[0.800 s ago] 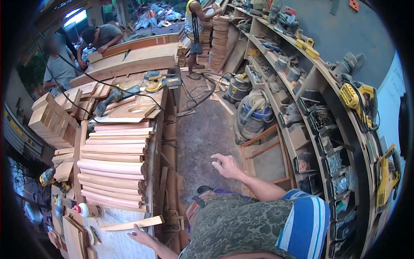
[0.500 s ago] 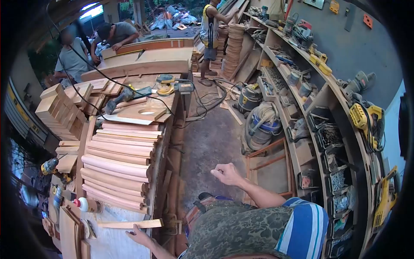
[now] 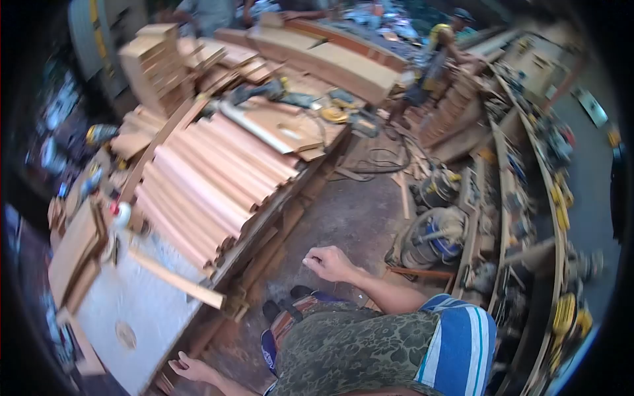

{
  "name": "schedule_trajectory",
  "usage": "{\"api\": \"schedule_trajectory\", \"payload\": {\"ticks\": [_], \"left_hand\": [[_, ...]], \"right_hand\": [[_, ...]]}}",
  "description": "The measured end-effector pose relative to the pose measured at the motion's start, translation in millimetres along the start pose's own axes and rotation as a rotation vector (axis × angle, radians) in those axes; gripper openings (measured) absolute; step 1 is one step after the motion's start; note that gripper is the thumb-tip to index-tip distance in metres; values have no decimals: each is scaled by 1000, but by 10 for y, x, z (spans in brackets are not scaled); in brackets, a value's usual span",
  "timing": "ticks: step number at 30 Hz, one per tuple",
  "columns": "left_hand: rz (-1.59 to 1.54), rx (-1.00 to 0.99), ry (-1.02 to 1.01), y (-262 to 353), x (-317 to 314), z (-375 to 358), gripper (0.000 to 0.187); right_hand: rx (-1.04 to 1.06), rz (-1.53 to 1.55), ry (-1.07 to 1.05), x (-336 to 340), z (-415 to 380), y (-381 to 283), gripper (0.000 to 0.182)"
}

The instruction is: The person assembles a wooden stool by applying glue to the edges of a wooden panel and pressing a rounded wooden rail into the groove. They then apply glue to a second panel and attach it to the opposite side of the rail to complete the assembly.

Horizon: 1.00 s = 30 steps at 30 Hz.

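Observation:
My left hand [image 3: 188, 366] is by the near edge of the pale workbench top [image 3: 155, 317], fingers apart and nothing in them. A narrow wooden strip [image 3: 177, 277] lies on that top, away from the hand, one end at the bench edge. My right hand [image 3: 327, 263] is held over the floor in front of my body, its fingers curled in. Whatever it holds, if anything, is hidden. Beyond the strip, a row of curved wooden slats [image 3: 211, 178] covers the bench. A white glue bottle with a red tip [image 3: 120, 214] stands to their left.
Stacked wooden blocks [image 3: 155, 69] rise at the back left. An orbital sander [image 3: 335, 113] lies at the bench's far end. A shop vacuum [image 3: 432, 237] sits on the floor beside shelves of tools. A person in a yellow-edged top [image 3: 439, 49] stands at the back.
My left hand has let go of the wooden strip and dropped back to the bench's near edge. The view has turned left, tilting the bench. My right hand stays curled.

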<state>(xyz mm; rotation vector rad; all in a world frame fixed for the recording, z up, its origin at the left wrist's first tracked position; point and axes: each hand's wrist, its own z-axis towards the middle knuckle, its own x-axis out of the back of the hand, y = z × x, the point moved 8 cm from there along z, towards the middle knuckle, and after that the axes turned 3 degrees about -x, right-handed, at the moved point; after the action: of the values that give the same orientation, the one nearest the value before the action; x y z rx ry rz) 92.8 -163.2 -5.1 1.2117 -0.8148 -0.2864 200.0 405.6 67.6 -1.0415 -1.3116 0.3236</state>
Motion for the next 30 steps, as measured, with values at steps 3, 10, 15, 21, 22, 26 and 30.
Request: {"api": "schedule_trajectory", "payload": {"ticks": [3, 10, 15, 21, 22, 26, 30], "left_hand": [[-21, 128, 234, -428, 915, -552, 66], [473, 245, 596, -892, 2790, -1978, 62], [430, 502, 959, -1472, 3855, -2873, 69], [639, 856, 815, -2871, 4685, -3116, 89], [681, 968, 689, -3267, 4775, -3148, 92], [756, 1208, 357, -4565, 5110, -3211, 102], [561, 1079, 137, -5573, 5214, -2950, 87]], "right_hand": [[161, -56, -190, -130, 183, -44, 26], [210, -106, -628, -728, 61, 16, 17], [298, -240, -858, -1092, -356, -52, 17], [281, -429, -843, -1474, -647, -130, 18], [300, -473, -836, -1535, -728, -138, 19], [290, -568, -834, -1821, -1099, -134, 25], [239, -772, -851, -1925, -1285, -69, 31]]}}
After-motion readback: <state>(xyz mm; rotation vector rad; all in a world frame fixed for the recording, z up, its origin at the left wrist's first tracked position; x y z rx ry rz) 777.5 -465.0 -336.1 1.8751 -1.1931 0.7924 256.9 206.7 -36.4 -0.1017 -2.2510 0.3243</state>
